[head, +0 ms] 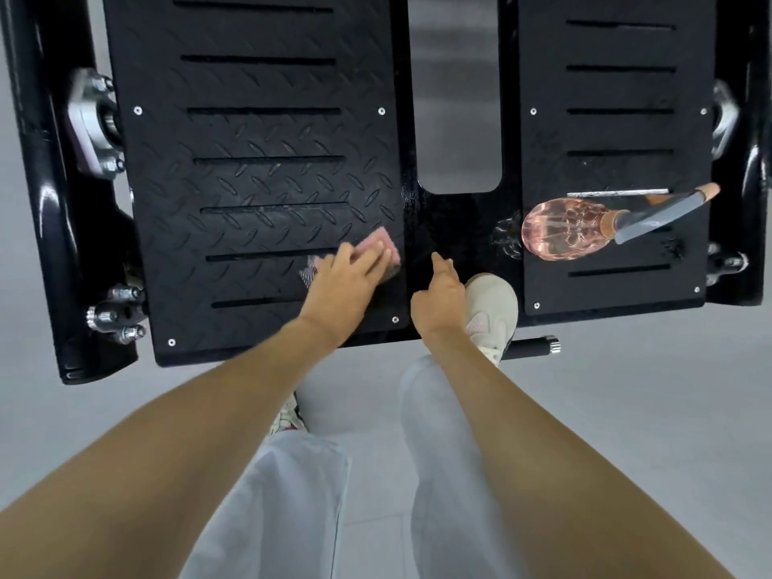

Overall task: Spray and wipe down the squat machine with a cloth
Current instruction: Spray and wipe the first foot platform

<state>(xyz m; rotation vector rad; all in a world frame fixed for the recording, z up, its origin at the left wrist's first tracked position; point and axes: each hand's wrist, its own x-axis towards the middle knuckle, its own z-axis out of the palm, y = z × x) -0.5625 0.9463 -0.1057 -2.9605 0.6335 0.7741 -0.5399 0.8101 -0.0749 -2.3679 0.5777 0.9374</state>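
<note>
The squat machine's black foot platform fills the upper view, with two slotted tread plates. My left hand presses a pink cloth flat against the lower right corner of the left plate, fingers extended over it. My right hand hovers over the smooth black centre strip, its fingers curled and one pointing forward, holding nothing. A clear pink spray bottle with a grey trigger head lies on its side on the right plate.
My right foot in a white shoe rests on the platform's lower edge, by the right hand. Bolted silver bearings and black frame tubes flank the platform. A short black handle sticks out below. Grey floor lies beneath.
</note>
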